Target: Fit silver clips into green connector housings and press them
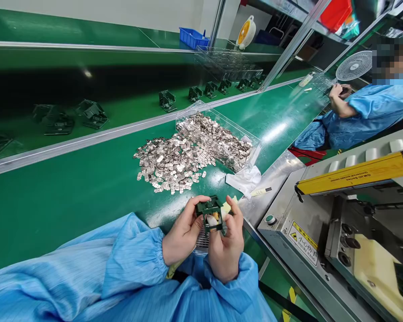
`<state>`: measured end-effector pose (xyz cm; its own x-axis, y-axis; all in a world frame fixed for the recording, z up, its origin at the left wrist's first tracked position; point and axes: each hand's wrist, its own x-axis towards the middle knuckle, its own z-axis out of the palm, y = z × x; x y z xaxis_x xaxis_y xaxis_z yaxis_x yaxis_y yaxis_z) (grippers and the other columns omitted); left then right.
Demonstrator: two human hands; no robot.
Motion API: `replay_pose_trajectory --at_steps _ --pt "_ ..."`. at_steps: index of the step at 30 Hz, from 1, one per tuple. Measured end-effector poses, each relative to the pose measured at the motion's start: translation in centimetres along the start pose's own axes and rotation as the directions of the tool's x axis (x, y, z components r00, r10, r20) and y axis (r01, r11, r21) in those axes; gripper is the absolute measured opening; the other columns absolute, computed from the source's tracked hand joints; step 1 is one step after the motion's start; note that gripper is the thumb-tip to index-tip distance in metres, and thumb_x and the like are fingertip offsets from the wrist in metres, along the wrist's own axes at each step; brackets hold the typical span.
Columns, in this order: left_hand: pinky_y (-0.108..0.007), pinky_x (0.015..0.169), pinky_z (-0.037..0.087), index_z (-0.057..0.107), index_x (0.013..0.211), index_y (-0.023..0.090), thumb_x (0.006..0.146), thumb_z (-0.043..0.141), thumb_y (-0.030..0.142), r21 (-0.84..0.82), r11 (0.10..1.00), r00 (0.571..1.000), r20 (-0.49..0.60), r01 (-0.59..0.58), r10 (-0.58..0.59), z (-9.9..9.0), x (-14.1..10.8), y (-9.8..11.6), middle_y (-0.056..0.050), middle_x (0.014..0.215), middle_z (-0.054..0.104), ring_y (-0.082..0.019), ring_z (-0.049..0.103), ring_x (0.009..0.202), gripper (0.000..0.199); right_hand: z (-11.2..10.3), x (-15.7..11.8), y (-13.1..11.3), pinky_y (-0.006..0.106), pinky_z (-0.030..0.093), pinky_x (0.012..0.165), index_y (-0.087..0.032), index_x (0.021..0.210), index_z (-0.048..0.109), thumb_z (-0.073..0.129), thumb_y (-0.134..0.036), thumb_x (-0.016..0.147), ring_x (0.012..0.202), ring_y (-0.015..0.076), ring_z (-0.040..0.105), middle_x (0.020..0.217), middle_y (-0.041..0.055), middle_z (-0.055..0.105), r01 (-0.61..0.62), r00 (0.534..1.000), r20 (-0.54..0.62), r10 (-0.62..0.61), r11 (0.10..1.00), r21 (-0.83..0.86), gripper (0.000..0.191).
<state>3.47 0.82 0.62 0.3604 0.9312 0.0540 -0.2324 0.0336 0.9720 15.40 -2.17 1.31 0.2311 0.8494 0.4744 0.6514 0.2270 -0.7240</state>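
Note:
A dark green plastic frame part point(209, 206) is held between both hands near the bench's front edge. My left hand point(184, 232) grips its left side, thumb and fingers closed on it. From the right, my right hand point(226, 241) holds the same part, its index finger raised along the side. Just beyond them lies a heap of small silver metal plates point(174, 163). More plates fill a clear plastic tray point(255, 142) behind the heap. A white cloth point(245, 180) lies to the right of the heap, beside a labelled marker or strip point(261, 192).
A metal machine point(289, 214) with a yellow bar point(356, 173) stands at the right. Several dark green parts point(167, 100) line the belt behind the silver rail point(121, 131). Beyond are a blue basket point(194, 38) and, at the far right, a person in a blue gown point(372, 107).

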Motion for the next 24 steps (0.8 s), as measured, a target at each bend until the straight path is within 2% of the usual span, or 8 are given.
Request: replay_pose_trajectory --at_steps 5,11,15,20,24 --pt "-0.030 0.098 0.044 0.042 0.131 0.028 0.101 0.041 0.031 0.080 0.996 0.999 -0.026 -0.028 0.030 0.1 -0.6 -0.3 -0.004 0.125 0.056 -0.017 0.055 0.111 0.030 0.7 -0.1 0.0 0.052 0.041 0.103 -0.020 0.094 0.060 0.054 -0.017 0.089 0.127 0.0277 0.048 0.137 0.0137 0.050 -0.028 0.997 -0.077 0.029 1.000 0.007 0.008" --pt "-0.032 0.100 0.042 0.046 0.131 0.026 0.100 0.041 0.030 0.114 0.991 0.995 -0.060 -0.076 0.083 0.1 -0.8 -0.7 -0.006 0.125 0.057 -0.020 0.054 0.115 0.031 1.3 -0.4 -0.5 0.045 0.046 0.097 -0.020 0.091 0.064 0.059 -0.025 0.088 0.123 0.0278 0.052 0.135 0.0131 0.052 -0.263 0.959 -0.045 0.279 0.940 0.219 0.008" --pt "-0.033 0.101 0.042 0.047 0.130 0.025 0.100 0.043 0.032 0.101 0.992 0.993 -0.083 -0.075 0.084 0.3 -1.0 -0.8 -0.008 0.128 0.055 -0.021 0.055 0.115 0.032 1.6 -0.3 -0.8 0.042 0.048 0.096 -0.019 0.100 0.065 0.063 -0.030 0.084 0.119 0.0272 0.055 0.130 0.0124 0.055 -0.323 0.927 -0.072 0.368 0.881 0.346 0.019" --pt "-0.032 0.099 0.043 0.050 0.127 0.025 0.099 0.044 0.035 0.096 0.990 0.990 -0.084 -0.102 0.110 0.4 -1.3 -0.5 -0.008 0.125 0.056 -0.021 0.055 0.115 0.030 2.0 -0.7 -0.7 0.039 0.051 0.093 -0.019 0.119 0.060 0.068 -0.029 0.080 0.110 0.0251 0.061 0.122 0.0111 0.062 -0.400 0.882 0.022 0.470 0.724 0.562 0.041" --pt "-0.031 0.097 0.044 0.051 0.124 0.025 0.098 0.047 0.037 0.081 0.990 0.991 -0.051 -0.119 0.124 0.3 -1.2 -0.2 -0.007 0.123 0.057 -0.020 0.056 0.111 0.029 2.2 -1.0 -0.5 0.035 0.055 0.082 -0.021 0.106 0.061 0.075 -0.038 0.075 0.092 0.0220 0.067 0.106 0.0077 0.069 -0.406 0.850 0.089 0.519 0.537 0.739 0.038"
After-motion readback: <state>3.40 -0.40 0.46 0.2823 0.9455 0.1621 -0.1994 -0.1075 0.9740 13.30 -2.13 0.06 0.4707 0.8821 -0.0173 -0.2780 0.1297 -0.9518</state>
